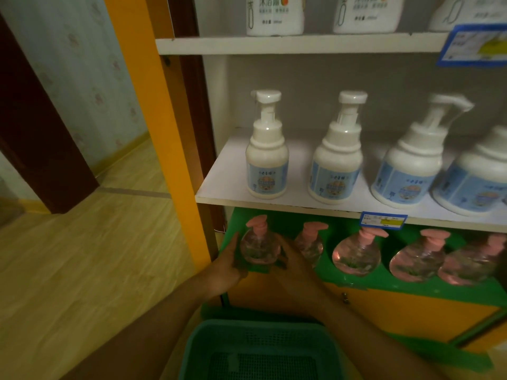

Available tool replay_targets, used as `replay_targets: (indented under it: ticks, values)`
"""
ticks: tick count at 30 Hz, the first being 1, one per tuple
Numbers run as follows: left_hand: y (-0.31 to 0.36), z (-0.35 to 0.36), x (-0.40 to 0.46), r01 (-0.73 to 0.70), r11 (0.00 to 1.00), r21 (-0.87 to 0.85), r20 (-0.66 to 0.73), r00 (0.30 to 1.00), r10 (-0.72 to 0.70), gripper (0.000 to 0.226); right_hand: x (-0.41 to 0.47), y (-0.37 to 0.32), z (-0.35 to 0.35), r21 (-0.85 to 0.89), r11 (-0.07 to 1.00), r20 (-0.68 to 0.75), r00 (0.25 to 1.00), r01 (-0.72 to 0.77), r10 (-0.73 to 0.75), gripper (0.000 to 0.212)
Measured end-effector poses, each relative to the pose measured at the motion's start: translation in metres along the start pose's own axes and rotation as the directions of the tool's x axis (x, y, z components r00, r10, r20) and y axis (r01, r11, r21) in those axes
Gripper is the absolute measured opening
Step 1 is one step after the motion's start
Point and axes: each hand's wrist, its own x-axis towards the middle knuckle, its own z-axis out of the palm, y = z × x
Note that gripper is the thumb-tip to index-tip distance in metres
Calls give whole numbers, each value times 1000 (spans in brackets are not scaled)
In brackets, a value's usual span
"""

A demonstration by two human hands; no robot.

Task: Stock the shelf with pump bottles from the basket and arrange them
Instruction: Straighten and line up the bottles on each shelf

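**Two hands on the leftmost pink pump bottle, green shelf**

Two hands bracket one bottle. Left hand [229,263] is flat and open against the left side of the leftmost pink pump bottle [259,246]; right hand [290,256] cups its right side, fingers curved around the round body. Whether either hand truly clamps it or just touches, cannot tell — dim and blurred. Bottle stands upright at the far left end of the green shelf [343,275], near the front edge.

Four more pink bottles sit to its right: second bottle [311,244] just beside the right hand, then third bottle [356,253], and two more at far right, close together. White shelf [227,185] above holds white foam pump bottles [267,165]. Teal basket [260,349] is below the hands; looks empty as far as visible, near part cut off.

Judgement: step is setting and squaring this bottle, likely late in the stocking. To do it well: keep both palms low on the belly, not the pump; turn the nozzle to match neighbours; match the row's spacing; avoid nudging the second bottle with the right wrist.
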Motion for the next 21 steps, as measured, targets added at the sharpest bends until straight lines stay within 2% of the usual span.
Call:
replay_targets:
  ticks: [2, 4, 8, 11, 16, 21]
  values:
    - [9, 0, -9, -68, 998, -1, -26, 997, 68, 79, -3, -7, -10, -13, 1000, -16, 1000, -26, 26, 50]
    - [18, -1, -19, -113, 993, 20, -73, 991, 114, 57, -9, -17, -21, 10, 1000, -27, 999, -20, 20, 33]
    - [56, -7, -39, -146, 988, 57, -36, 988, 148, 33, -28, -62, -49, 7, 999, -17, 999, 35, -35, 27]
    - [117, -12, -54, -228, 972, 59, -87, 969, 233, 31, -43, -116, -81, 16, 994, -57, 993, 106, -105, 17]
    - [239, -20, -67, -480, 867, 137, -120, 860, 495, 33, -56, -219, -143, -44, 945, -157, 932, 323, -326, 19]
    - [329, -29, -66, -600, 797, 69, -242, 765, 597, 30, -61, -291, -189, -85, 903, -263, 864, 422, -429, 21]
